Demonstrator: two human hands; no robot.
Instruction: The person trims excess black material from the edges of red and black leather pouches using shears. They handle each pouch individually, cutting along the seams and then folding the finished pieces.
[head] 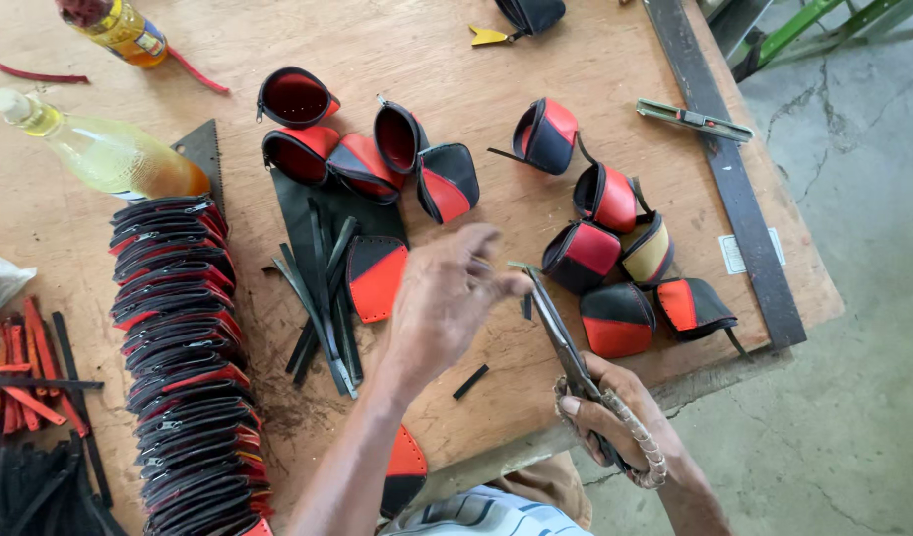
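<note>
Nearby, open empty pouches (397, 136), scissors (561, 337).

Single head-worn view, looking steeply down from above the person's chest onto a wooden worktable (576, 60). The table fills most of the frame at close range; its far-right corner and a strip of concrete floor (853, 298) occupy the right side.

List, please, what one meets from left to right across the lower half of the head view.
Loose orange and black strips → long stack of flat black-and-red pouches → bundle of black strips → left hand → scissors in right hand → red-and-black sewn pouch.
</note>
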